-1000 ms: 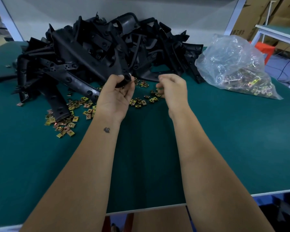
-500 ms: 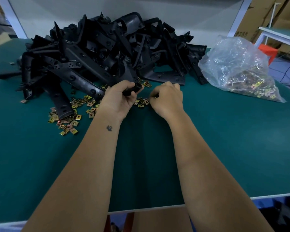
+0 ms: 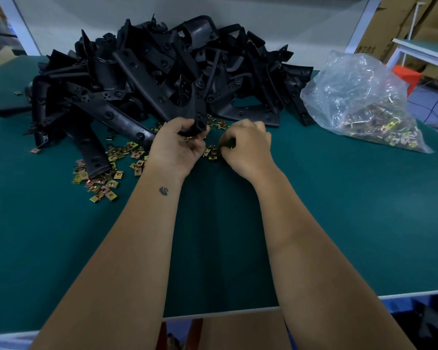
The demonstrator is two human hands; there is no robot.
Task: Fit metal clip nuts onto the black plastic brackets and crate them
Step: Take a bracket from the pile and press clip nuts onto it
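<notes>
Our left hand [image 3: 177,147] is closed round the near end of a bracket [image 3: 196,122], whose long axis runs up and away toward the pile [image 3: 162,72]. The loose nuts [image 3: 213,154] lie just right of it — directly under our right hand [image 3: 245,147], the nearer one, fingers curled down among them; whether it pinches one yet, we cannot tell.

black brackets [image 3: 162,79]: heaped, table's far side | brass clip nuts [image 3: 106,173]: scattered loose before heap
</notes>
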